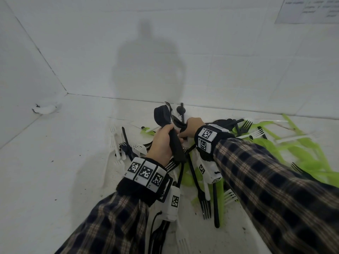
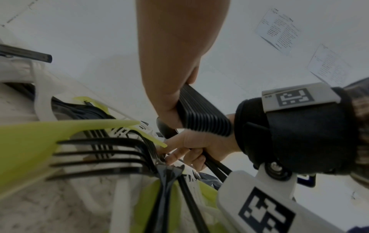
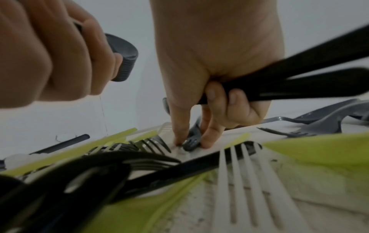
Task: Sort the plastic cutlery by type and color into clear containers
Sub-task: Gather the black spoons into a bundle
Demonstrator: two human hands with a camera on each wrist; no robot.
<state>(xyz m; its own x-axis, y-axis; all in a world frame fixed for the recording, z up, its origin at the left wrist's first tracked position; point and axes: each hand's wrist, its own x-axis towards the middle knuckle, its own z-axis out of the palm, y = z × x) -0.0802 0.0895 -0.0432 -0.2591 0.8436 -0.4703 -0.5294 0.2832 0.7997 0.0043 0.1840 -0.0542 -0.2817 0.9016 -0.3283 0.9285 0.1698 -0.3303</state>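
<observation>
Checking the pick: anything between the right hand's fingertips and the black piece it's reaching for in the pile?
Nothing visible. In the right wrist view the right hand already has two fingertips on either side of the small black piece, touching it. Two black handles stay tucked under its other fingers. White forks and green cutlery lie beside, not between.

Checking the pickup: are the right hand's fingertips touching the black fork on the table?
Touching. The right wrist view shows fingertips pinching the black fork.
</observation>
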